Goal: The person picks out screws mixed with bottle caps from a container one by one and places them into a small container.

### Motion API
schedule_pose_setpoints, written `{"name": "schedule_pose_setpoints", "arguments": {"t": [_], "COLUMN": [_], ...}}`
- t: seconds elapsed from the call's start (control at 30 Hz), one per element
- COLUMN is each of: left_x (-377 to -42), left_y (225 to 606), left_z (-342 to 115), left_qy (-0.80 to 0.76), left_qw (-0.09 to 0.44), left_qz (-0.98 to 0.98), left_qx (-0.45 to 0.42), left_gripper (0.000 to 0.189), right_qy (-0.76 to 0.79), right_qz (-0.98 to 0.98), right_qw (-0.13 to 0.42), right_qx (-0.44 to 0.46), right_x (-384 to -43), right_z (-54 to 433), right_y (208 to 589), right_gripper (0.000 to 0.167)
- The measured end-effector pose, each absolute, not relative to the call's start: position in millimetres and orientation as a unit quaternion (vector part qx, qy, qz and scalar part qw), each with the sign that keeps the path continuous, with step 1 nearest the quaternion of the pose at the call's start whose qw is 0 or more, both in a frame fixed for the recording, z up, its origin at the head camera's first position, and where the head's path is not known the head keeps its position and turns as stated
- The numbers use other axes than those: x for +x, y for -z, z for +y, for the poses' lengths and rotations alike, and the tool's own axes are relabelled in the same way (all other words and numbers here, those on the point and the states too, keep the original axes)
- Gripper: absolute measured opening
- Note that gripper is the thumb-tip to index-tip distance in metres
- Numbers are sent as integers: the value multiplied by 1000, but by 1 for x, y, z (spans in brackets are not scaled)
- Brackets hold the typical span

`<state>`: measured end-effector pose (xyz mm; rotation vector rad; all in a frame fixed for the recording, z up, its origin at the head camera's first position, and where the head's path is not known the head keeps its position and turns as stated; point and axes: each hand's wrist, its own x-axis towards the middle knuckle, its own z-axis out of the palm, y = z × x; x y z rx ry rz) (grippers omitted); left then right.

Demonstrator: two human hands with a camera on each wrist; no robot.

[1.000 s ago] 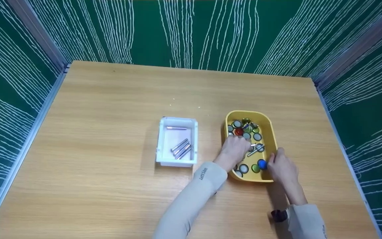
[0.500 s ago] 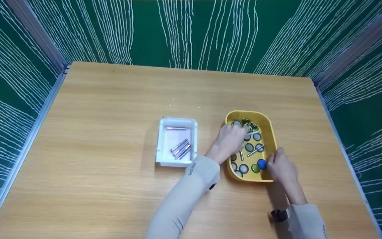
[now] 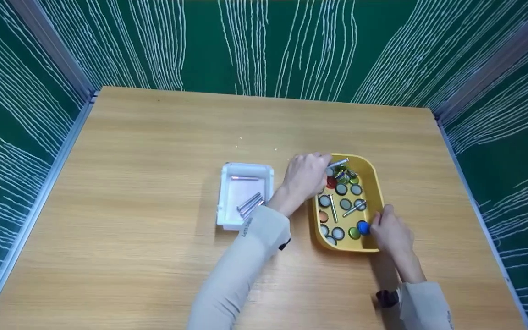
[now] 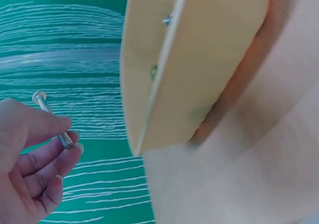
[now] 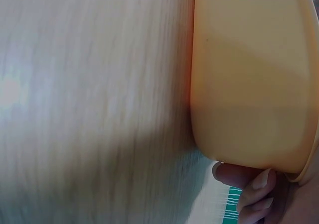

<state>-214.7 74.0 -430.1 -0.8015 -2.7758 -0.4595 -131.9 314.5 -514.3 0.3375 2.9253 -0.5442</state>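
Observation:
In the head view my left hand [image 3: 305, 176] is over the far left rim of the yellow bin [image 3: 375, 183], pinching a silver bolt [image 3: 338, 162]. The left wrist view shows the bolt [image 4: 45, 104] between thumb and fingers, its round head up and threaded end down. My right hand [image 3: 392, 233] grips the bin's right rim near the front corner; in the right wrist view its fingers [image 5: 259, 181] curl against the outer wall. Inside the bin lie several bottle caps, among them a blue cap [image 3: 363, 227] and a red cap [image 3: 331, 182], with loose bolts [image 3: 333, 208] between them.
Left of the bin stands a white box [image 3: 271, 183] with several bolts [image 3: 244, 178] in it; my left forearm overlaps its front right corner. Small white crumbs [image 3: 236, 146] lie behind it on the wooden table [image 3: 131, 206]. Green walls [image 3: 209, 46] with white lines enclose the table.
My left hand has drawn a bolt up from among the caps and moved back and left to the bin's far left rim. The right hand has stayed on the bin.

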Motion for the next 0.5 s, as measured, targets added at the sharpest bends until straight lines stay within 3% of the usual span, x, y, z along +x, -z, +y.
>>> {"name": "schedule_pose_setpoints", "arguments": {"t": [0.5], "left_x": [-215], "left_y": [396], "left_z": [29], "left_qy": [213], "left_qw": [135], "left_qz": [-928], "left_qx": [-273], "left_gripper": [13], "right_qy": [187], "right_qz": [972], "right_qw": [85], "right_qx": [111], "right_x": [-133], "right_z": [313], "right_y": [514], "right_gripper": [35]}}
